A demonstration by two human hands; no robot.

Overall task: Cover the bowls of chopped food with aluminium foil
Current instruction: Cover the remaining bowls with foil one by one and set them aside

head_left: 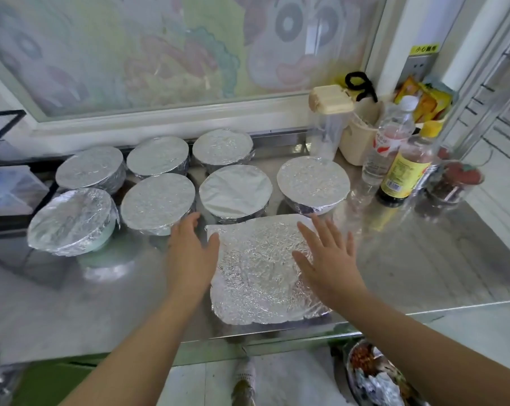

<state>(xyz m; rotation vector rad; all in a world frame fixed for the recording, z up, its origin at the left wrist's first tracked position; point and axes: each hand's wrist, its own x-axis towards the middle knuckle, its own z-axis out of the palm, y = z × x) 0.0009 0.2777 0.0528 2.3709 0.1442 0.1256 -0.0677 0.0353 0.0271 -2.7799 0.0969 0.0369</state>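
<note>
Loose foil sheet (pixel 256 273), crinkled, corners not yet folded down, lies draped over a round form at the front edge of the steel worktop (pixel 423 259); the bowl beneath it is hidden. My left grip (pixel 190 253) sits at the sheet's left edge, fingers relaxed and apart, thumb touching the foil. My right grip (pixel 329 265) lies flat on the sheet's right part, fingers spread, clamped on nothing. Seven foil-covered bowls (pixel 231 189) stand behind and to the left of the sheet, the nearest just beyond its far edge. A dark sauce bottle (pixel 406 171) and a clear water bottle (pixel 391 142) stand behind the sheet to the right.
</note>
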